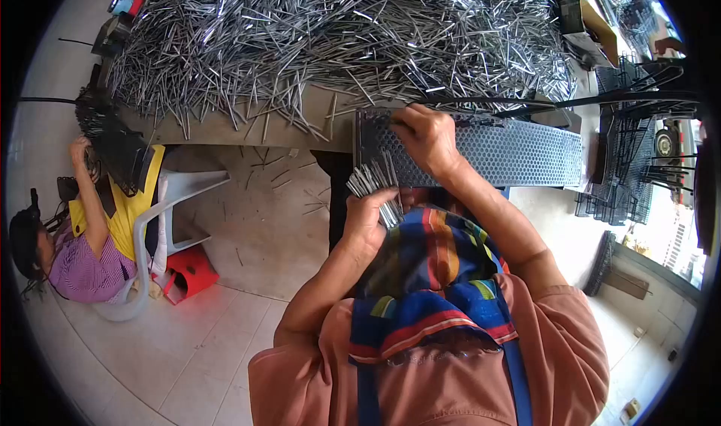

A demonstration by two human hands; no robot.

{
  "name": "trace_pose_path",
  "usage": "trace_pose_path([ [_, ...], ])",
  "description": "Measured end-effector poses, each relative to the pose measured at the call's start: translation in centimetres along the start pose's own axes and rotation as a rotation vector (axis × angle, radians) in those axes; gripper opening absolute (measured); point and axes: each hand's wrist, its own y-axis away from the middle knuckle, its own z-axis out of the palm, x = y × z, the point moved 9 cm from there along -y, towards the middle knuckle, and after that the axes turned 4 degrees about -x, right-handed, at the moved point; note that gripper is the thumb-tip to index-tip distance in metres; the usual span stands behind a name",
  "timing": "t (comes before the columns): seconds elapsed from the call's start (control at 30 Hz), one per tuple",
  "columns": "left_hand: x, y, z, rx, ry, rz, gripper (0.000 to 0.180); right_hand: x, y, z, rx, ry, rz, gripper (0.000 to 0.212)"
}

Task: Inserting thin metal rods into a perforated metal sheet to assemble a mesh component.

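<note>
My left hand (366, 222) is closed around a bundle of thin silvery metal strips (369, 180), their ends fanning out above the fingers. It sits just below the near left corner of a long dark panel (488, 156) covered in small round holes. Over the left part of that panel, near its far edge, my right hand (428, 135) is bent down with fingers pinched together. Whatever lies between those fingertips is hidden or too small to make out.
A large heap of loose metal strips (338, 39) covers the worktable (218, 128). A black cable (631, 98) crosses at the right, before black wire racks (627, 148). At the left, another person (90, 268) sits beside a white plastic chair (176, 193) and a red container (191, 272).
</note>
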Motion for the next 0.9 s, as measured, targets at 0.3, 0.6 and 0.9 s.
trace_pose_path([
  [0.3, 0.0, 0.5, 1.0, -0.050, -0.053, 0.007, 0.028, 3.2, 4.4, 1.3, -0.014, -0.407, 0.375, 0.023],
  [0.6, -0.2, 0.7, 0.7, -0.034, -0.172, 0.085, 0.032, 4.5, 7.3, 5.3, -0.501, -0.926, 0.685, 0.006],
  [0.9, -3.3, 2.6, -0.5, -0.174, -0.622, 0.115, 0.021, 3.8, 3.2, -3.6, 0.291, -0.572, 0.214, 0.009],
])
